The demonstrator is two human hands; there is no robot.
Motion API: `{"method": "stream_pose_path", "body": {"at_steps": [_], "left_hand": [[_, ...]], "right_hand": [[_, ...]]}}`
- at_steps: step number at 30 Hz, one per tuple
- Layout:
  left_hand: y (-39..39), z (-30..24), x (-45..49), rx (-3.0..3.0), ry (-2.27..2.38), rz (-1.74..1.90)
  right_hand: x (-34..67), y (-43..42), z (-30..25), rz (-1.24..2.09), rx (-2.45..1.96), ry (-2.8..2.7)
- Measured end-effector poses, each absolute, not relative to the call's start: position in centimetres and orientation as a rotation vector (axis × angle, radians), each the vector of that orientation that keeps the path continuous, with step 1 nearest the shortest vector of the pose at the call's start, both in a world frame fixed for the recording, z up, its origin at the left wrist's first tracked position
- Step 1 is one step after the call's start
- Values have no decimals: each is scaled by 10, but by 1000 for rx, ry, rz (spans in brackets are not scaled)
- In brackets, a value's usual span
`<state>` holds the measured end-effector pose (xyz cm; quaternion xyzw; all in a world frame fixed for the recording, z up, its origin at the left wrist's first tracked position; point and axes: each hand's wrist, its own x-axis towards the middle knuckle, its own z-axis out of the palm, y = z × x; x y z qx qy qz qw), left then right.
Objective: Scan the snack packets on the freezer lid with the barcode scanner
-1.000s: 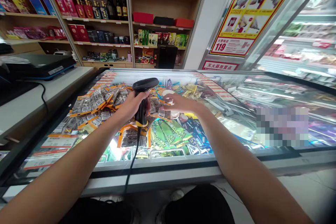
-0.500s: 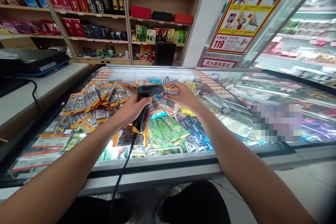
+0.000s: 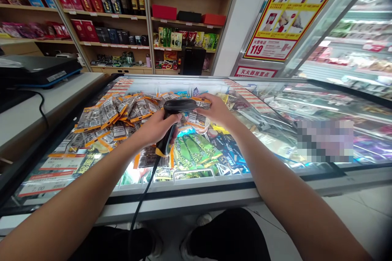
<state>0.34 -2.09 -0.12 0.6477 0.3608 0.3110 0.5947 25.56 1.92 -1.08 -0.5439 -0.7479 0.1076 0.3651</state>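
Observation:
My left hand [image 3: 159,127] is wrapped round the handle of a black barcode scanner [image 3: 180,105]; its cable hangs down toward me. The scanner's head points right, toward my right hand [image 3: 216,108]. Between the fingers and thumb of that hand is a small snack packet [image 3: 203,102] with orange edges, partly hidden by the scanner and fingers. A heap of similar orange-edged packets [image 3: 114,112] lies on the glass at the left. Another such packet [image 3: 153,160] rests below the scanner.
Beneath the glass of the chest freezer [image 3: 214,191] are green popsicle packs [image 3: 196,151] and blue ones. A counter [image 3: 58,102] with a black scale-like device [image 3: 39,71] stands on the left. Shelves [image 3: 186,22] with boxes and bottles are behind.
The scanner and my left hand have shifted slightly right, closer to the packet in my right hand. My right hand has barely moved.

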Motion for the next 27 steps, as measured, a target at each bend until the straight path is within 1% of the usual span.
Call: {"method": "stream_pose_path", "body": {"at_steps": [2, 4, 7, 9, 10, 13, 14, 18, 20, 24, 27], "left_hand": [[-19, 3, 1, 1503, 846, 753], [-17, 8, -3, 1501, 872, 821], [-12, 15, -8, 1493, 910, 966], [-10, 18, -10, 1481, 924, 1035], [-10, 19, -10, 1478, 930, 1051], [-10, 19, -9, 1479, 944, 1049], [-11, 19, -8, 1484, 944, 1039], [-12, 14, -5, 1443, 924, 1018], [-12, 11, -3, 1338, 918, 1010], [-11, 2, 1, 1142, 905, 920], [-9, -3, 2, 1106, 855, 893]], "right_hand": [[267, 23, -11, 283, -1459, -1933], [282, 29, -14, 214, -1605, -1901], [290, 34, -21, -128, -1777, -1738], [277, 34, -26, -205, -1726, -1700], [265, 32, -30, -126, -1669, -1743], [222, 23, -43, 315, -1569, -1892], [209, 20, -47, 398, -1546, -1924], [191, 17, -52, 560, -1490, -1908], [200, 19, -50, 571, -1476, -1879], [223, 24, -42, 386, -1498, -1744], [229, 26, -39, 345, -1495, -1700]]}}
